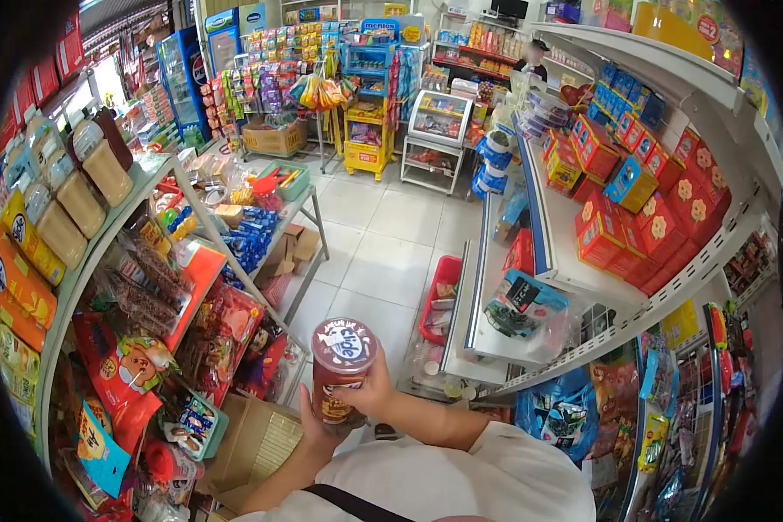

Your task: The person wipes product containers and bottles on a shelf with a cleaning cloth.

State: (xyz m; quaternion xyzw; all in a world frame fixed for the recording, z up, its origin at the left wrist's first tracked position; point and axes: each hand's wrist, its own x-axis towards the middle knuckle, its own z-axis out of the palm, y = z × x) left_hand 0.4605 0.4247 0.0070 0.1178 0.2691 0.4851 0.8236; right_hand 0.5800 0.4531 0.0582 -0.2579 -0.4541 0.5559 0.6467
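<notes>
The right grip [372, 390] curls around a lidded jar [344, 348], the left grip [318, 426] holding it lower down.

Shelf [141, 185] at left carries bottles [106, 165] and a yellow pack [35, 239]; white shelf [558, 222] at right, stacked red boxes [598, 233]; low table [298, 209], blue packets [250, 233] and a green basket [292, 184]; pale tiled floor [383, 261], a yellow rack [364, 155].

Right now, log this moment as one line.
left hand: holding jar low | right hand: holding jar's side | jar: lid on, facing up | carton: beside left forearm
</notes>
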